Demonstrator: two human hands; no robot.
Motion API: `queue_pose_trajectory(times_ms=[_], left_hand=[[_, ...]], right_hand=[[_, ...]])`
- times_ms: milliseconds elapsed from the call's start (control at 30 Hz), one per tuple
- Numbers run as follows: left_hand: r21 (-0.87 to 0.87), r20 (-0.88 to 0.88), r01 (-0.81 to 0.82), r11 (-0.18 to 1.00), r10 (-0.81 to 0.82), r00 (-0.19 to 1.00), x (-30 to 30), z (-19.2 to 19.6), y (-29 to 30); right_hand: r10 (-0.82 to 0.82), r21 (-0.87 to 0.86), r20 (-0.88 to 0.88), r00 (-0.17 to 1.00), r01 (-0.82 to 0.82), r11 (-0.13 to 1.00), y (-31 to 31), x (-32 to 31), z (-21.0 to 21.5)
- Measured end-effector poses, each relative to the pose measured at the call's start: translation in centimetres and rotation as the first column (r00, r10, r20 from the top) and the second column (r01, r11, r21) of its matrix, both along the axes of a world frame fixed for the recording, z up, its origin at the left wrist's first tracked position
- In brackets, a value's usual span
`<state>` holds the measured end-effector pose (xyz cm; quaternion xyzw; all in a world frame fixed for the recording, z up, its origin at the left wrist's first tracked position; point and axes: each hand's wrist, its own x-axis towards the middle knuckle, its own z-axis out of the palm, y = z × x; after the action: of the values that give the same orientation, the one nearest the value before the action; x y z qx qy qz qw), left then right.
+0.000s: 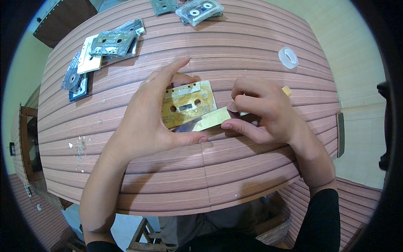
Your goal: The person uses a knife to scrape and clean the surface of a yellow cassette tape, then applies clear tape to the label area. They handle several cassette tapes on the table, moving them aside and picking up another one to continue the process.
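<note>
A yellowed cassette tape (204, 93) is tilted up above the table, with worn, patchy label remains on its face. My left hand (145, 115) grips it from the left side. The fingers go behind it and are partly hidden; the thumb stretches out below its lower edge. In my right hand (266, 111) is a knife (213, 119), held between thumb and fingers. Its flat, shiny blade lies along the cassette's lower edge and reflects pale yellow. The tan end of the handle sticks out past my knuckles; the rest of the handle is mostly covered.
Several cassettes (111, 44) lie in a loose pile at the far left. More cassettes (200, 11) are stacked at the far edge. A roll of clear tape (288, 57) rests at the right. Small pale scraps (79, 145) are scattered on the wood-patterned table (168, 180) at the left.
</note>
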<state>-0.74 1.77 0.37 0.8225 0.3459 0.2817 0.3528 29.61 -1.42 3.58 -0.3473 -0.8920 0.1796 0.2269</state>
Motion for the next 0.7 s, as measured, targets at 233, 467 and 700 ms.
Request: queue_pose_trajectory(times_ms=[233, 467, 700], left_hand=[[0.019, -0.007, 0.007, 1.0, -0.006, 1.0, -0.12, -0.01, -0.19], [0.066, -0.007, 0.017, 0.998, -0.017, 1.0, -0.18, -0.29, -0.13], [0.017, -0.018, 0.012, 1.0, -0.011, 1.0, -0.23, 0.0, -0.22]], right_hand=[[0.019, 0.034, -0.016, 1.0, -0.019, 0.999, -0.19, -0.04, -0.04], [0.012, 0.016, -0.004, 1.0, -0.012, 1.0, -0.35, -0.18, -0.15], [0.011, 0.082, -0.009, 1.0, -0.011, 0.997, -0.37, -0.43, -0.38]])
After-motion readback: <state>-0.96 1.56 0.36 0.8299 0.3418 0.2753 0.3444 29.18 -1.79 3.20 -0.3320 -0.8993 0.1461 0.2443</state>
